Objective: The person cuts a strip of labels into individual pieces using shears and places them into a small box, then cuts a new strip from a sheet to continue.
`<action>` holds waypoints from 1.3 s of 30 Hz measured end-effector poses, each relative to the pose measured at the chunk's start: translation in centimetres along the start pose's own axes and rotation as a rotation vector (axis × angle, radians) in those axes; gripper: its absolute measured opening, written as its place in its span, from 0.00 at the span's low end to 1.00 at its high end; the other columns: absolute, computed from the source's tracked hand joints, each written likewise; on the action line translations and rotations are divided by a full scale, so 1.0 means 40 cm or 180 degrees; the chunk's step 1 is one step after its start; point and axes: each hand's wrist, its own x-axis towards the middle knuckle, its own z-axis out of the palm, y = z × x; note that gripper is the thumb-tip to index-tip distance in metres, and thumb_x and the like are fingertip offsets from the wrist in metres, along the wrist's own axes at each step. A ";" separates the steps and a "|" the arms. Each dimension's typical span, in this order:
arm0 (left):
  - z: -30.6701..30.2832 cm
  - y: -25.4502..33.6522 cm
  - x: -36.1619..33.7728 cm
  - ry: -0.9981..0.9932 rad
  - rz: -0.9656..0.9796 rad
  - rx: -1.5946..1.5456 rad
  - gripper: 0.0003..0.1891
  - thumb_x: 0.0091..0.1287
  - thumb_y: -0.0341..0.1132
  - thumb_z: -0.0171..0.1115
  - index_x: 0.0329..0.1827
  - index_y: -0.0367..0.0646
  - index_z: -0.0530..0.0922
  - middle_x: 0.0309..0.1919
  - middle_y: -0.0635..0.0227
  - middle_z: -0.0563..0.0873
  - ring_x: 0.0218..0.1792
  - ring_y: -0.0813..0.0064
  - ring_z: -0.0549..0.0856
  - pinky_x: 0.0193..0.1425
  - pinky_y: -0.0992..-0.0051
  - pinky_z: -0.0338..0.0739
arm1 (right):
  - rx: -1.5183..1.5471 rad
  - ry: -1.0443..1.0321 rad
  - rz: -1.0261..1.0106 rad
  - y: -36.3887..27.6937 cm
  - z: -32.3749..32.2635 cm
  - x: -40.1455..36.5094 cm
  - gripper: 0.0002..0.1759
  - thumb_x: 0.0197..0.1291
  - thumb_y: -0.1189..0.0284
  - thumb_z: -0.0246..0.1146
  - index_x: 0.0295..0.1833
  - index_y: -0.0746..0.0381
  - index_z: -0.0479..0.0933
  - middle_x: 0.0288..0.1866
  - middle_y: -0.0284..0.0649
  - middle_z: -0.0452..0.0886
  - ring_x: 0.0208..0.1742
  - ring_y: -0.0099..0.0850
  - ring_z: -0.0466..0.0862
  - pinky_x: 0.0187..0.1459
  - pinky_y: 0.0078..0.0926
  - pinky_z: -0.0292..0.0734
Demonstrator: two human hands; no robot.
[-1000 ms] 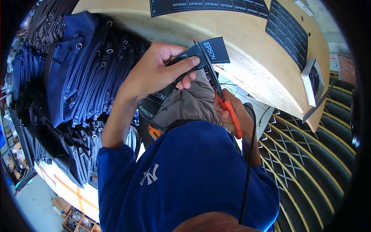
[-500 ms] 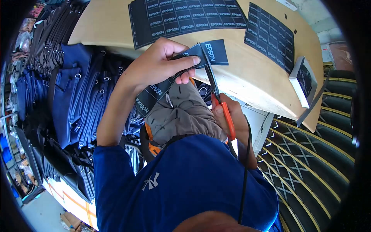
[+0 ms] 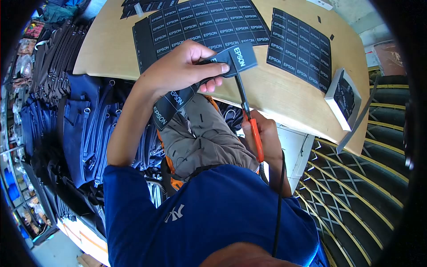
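My left hand (image 3: 191, 66) pinches a black strip (image 3: 171, 100) printed with white EPSON labels, thumb on top. One end of the strip hangs down below the wrist. Its other end (image 3: 245, 57) sticks out to the right past the thumb and is slightly tilted. My right hand (image 3: 267, 135) is closed on orange-handled scissors (image 3: 255, 138). Their dark blades point up and meet the strip just right of my left thumb, between two labels.
On the wooden table (image 3: 106, 49) lie a large black EPSON sheet (image 3: 200, 22), a smaller one (image 3: 300, 49) and a white box (image 3: 344, 98) with black pieces. Blue bags (image 3: 82, 129) hang at left. A folding metal gate (image 3: 351, 178) stands at right.
The view has shifted, showing more of the table's far side. The strip's right end has tilted upward beyond the scissor blades. Both hands keep their hold.
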 end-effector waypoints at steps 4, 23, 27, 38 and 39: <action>-0.023 0.001 0.039 -0.0031 0.0007 0.0130 0.10 0.66 0.35 0.61 0.34 0.36 0.80 0.21 0.71 0.81 0.19 0.88 0.77 0.21 0.86 0.70 | -0.0132 0.0138 0.0141 -0.019 -0.017 0.028 0.17 0.60 0.63 0.63 0.31 0.67 0.72 0.14 0.41 0.66 0.15 0.26 0.65 0.20 0.27 0.62; -0.058 0.047 0.118 -0.0431 -0.0023 0.0394 0.14 0.66 0.39 0.61 0.31 0.33 0.81 0.21 0.70 0.82 0.20 0.87 0.76 0.25 0.86 0.71 | 0.1088 -0.0540 -0.0054 0.032 -0.037 0.014 0.41 0.58 0.33 0.42 0.34 0.67 0.66 0.25 0.39 0.66 0.26 0.29 0.67 0.31 0.28 0.64; -0.041 0.054 0.106 -0.0343 0.0017 0.0372 0.14 0.66 0.37 0.61 0.25 0.38 0.78 0.17 0.75 0.78 0.15 0.89 0.73 0.19 0.85 0.66 | 0.1181 -0.0719 0.0188 0.025 -0.043 0.008 0.45 0.55 0.29 0.39 0.34 0.67 0.66 0.29 0.42 0.66 0.29 0.32 0.67 0.33 0.31 0.65; -0.017 0.067 0.077 -0.0700 -0.0023 0.0385 0.13 0.66 0.37 0.61 0.32 0.34 0.81 0.19 0.71 0.80 0.15 0.87 0.75 0.18 0.85 0.68 | 0.1054 -0.0507 -0.0118 0.008 -0.048 0.019 0.44 0.55 0.30 0.43 0.37 0.67 0.68 0.26 0.39 0.67 0.27 0.29 0.68 0.30 0.29 0.65; -0.013 0.069 0.074 -0.0700 -0.0017 0.0390 0.13 0.66 0.37 0.61 0.32 0.34 0.81 0.19 0.71 0.80 0.15 0.87 0.75 0.18 0.85 0.68 | 0.1065 -0.0462 -0.0145 0.010 -0.046 0.020 0.43 0.55 0.31 0.44 0.37 0.67 0.68 0.26 0.39 0.67 0.26 0.29 0.69 0.30 0.29 0.65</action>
